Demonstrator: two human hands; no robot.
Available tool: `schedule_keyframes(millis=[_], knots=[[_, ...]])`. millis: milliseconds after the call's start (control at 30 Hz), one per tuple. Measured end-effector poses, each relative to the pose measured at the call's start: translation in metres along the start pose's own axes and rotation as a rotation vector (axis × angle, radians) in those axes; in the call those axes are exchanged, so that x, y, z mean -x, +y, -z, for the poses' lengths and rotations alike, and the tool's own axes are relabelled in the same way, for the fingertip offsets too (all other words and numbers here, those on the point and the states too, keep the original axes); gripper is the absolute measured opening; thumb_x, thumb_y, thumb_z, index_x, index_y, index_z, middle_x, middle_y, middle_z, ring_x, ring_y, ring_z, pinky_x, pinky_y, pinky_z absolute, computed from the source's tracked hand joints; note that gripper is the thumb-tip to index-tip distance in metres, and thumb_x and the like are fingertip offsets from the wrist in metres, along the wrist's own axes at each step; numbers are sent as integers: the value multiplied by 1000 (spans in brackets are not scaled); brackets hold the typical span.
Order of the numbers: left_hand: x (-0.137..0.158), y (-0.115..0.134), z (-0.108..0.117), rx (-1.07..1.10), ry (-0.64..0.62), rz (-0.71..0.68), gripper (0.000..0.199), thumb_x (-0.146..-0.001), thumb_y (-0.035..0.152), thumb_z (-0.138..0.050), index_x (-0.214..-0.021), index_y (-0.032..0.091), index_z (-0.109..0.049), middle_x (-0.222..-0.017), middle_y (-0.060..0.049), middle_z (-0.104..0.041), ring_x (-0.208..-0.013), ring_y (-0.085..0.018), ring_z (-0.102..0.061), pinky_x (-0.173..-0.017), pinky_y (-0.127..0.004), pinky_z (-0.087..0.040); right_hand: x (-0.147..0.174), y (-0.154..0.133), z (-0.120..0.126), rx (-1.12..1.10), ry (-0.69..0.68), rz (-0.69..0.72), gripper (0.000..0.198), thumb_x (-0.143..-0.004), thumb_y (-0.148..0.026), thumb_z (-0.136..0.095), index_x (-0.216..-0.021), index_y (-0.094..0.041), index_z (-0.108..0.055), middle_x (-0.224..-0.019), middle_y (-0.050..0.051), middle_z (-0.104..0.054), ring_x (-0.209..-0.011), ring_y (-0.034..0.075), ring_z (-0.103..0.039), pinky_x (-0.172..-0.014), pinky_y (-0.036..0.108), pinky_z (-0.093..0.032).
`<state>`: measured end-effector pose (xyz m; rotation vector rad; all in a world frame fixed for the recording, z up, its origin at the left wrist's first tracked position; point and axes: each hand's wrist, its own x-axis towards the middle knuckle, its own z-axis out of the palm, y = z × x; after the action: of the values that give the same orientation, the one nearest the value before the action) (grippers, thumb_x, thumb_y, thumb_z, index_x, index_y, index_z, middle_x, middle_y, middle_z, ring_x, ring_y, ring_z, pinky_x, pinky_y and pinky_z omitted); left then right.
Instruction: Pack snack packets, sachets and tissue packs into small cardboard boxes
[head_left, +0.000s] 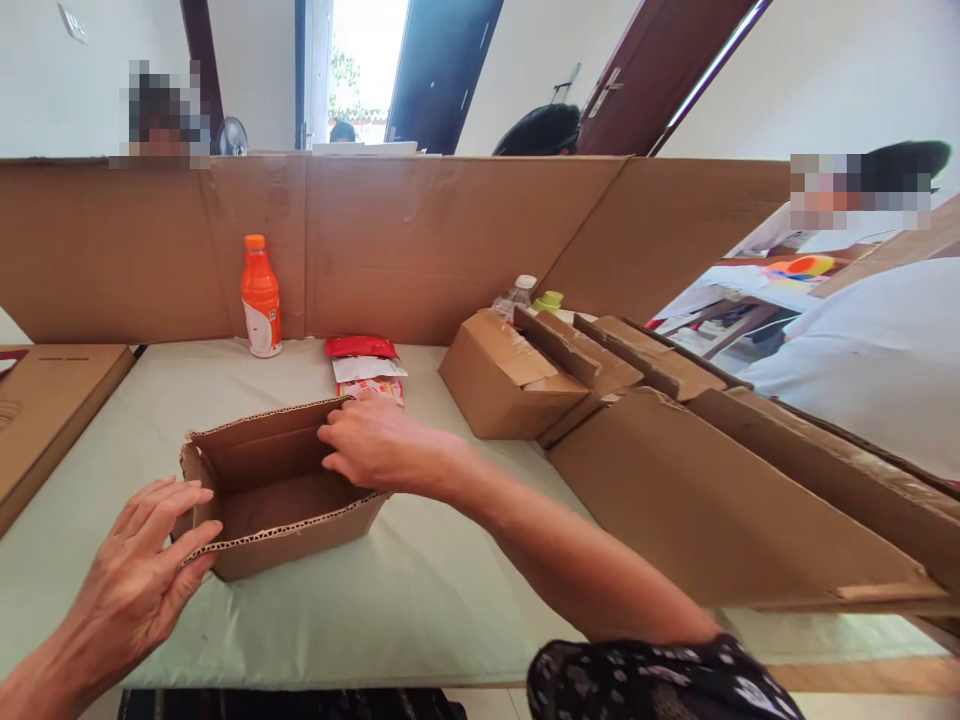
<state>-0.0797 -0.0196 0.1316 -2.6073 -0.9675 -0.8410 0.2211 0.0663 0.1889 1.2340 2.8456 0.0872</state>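
Observation:
A small open cardboard box [259, 555] sits on the pale green table [420, 620] in front of me. My left hand [146, 575] rests flat against the box's near left corner, fingers spread. My right hand [375, 445] lies over the box's far right edge, fingers curled onto the rim. The inside of the box looks bare. Just behind my right hand lie a red packet [360, 347] and white and printed sachets [369, 372].
An orange drink bottle [261, 297] stands at the back by the cardboard wall [420, 240]. More cardboard boxes [510, 375] and flattened sheets [720, 500] fill the right side. A flat carton [45, 410] lies at left. Other people sit beyond the wall.

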Motion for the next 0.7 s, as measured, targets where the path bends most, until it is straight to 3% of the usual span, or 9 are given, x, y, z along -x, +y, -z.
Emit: schedule_keyframes(millis=[67, 167, 300, 367, 467, 700], knots=[[4, -4, 3, -21, -29, 6, 26, -93, 14, -57, -114, 23, -69, -131, -10, -62, -125, -30, -57, -107, -50, -48, 20, 13, -10, -81, 54, -31, 18, -92, -30, -67, -94, -16, -78, -96, 14, -75, -94, 29, -68, -88, 43, -50], [11, -10, 5, -69, -57, -13, 29, -92, 16, -58, -116, 25, -71, -132, -10, -63, -128, -32, -57, -109, -52, -47, 48, 25, -36, -241, 116, -55, 25, -93, -28, -64, -111, -17, -76, -129, 16, -67, -116, 32, -62, -99, 49, -50], [22, -7, 1, -159, -77, -2, 36, -92, 18, -57, -125, 25, -68, -145, -11, -58, -145, -37, -42, -123, -63, -24, 66, 18, -86, -592, 365, -133, 37, -101, -32, -51, -133, -19, -67, -156, 15, -48, -143, 30, -45, -116, 52, -41], [26, -2, -3, -194, -40, 52, 37, -92, 18, -56, -127, 24, -67, -150, -12, -55, -151, -38, -33, -126, -65, -15, 67, 10, -108, -790, 515, -187, 41, -103, -38, -47, -140, -25, -61, -159, 12, -45, -146, 26, -43, -118, 51, -39], [30, 8, -10, -159, -6, 137, 43, -93, 17, -53, -134, 24, -63, -155, -11, -50, -151, -36, -33, -128, -63, -14, 65, 3, -127, -990, 637, -235, 43, -104, -46, -45, -141, -29, -59, -160, 9, -44, -147, 26, -42, -119, 50, -39], [37, 26, -25, 20, 27, 353, 64, -94, 14, -52, -152, 40, -44, -164, -1, -38, -147, -32, -41, -124, -57, -30, 68, 15, -123, -1146, 659, -256, 47, -105, -53, -40, -138, -28, -63, -150, 8, -57, -141, 24, -50, -118, 46, -41]])
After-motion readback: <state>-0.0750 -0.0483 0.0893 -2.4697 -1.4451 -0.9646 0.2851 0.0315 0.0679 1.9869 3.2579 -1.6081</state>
